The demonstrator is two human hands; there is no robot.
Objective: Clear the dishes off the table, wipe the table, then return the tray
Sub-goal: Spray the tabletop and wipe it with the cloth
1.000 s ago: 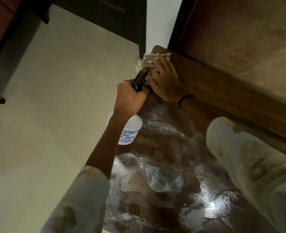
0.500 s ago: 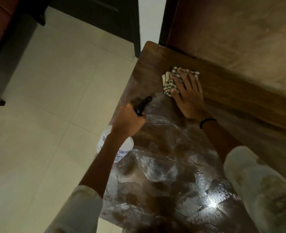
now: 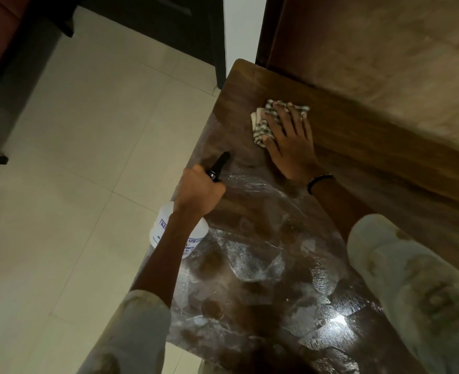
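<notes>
Back from the table [image 3: 239, 85] corner, flat right hand [image 3: 290, 141] presses cloth [image 3: 262, 125]; left hand [image 3: 198, 193] grips spray bottle [image 3: 169, 228].

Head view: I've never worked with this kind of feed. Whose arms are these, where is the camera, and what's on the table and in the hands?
There is no machine here: a person works with bare hands, and the one camera sits on their head, looking forward and down. The wooden table shows wet, shiny streaks. The right hand lies flat, fingers straight, pressing a checked cloth onto the table near its far corner. The left hand grips a spray bottle by its black head, nozzle pointing across the table. No dishes or tray are in view. Beside the table is a tiled floor.
</notes>
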